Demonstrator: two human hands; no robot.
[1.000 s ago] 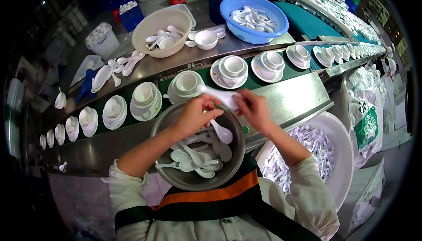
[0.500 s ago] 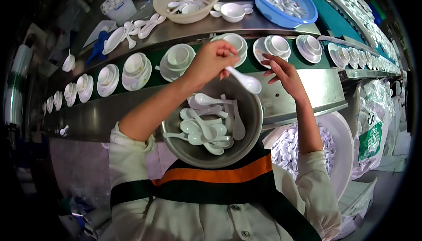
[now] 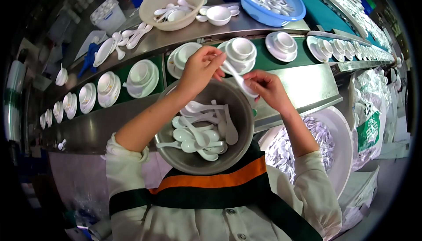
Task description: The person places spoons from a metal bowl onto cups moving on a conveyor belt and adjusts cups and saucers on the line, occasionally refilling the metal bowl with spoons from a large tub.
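A white soup spoon [image 3: 238, 79] is held at a slant above the right rim of a grey metal bowl [image 3: 243, 122]. My left hand [image 3: 202, 70] has its fingers closed at the handle end of this spoon. My right hand [image 3: 269, 89] pinches its scoop end between thumb and fingers. Several more white spoons [image 3: 193, 129] lie jumbled inside the metal bowl, which sits against my apron. Behind my hands, a bowl-and-saucer set [image 3: 241, 50] rides on the green conveyor belt [image 3: 259, 61].
More stacked crockery sets [image 3: 140, 74] line the belt on both sides. On the steel shelf stand a beige basin [image 3: 147, 10] and a blue basin [image 3: 296, 14] with spoons in them. A large white tub [image 3: 343, 153] full of spoons is at lower right, beside a plastic sack [image 3: 369, 126].
My right hand has come in from the right and closed on the spoon's scoop end. The spoon now points more steeply down. Crockery sets on the belt have shifted left.
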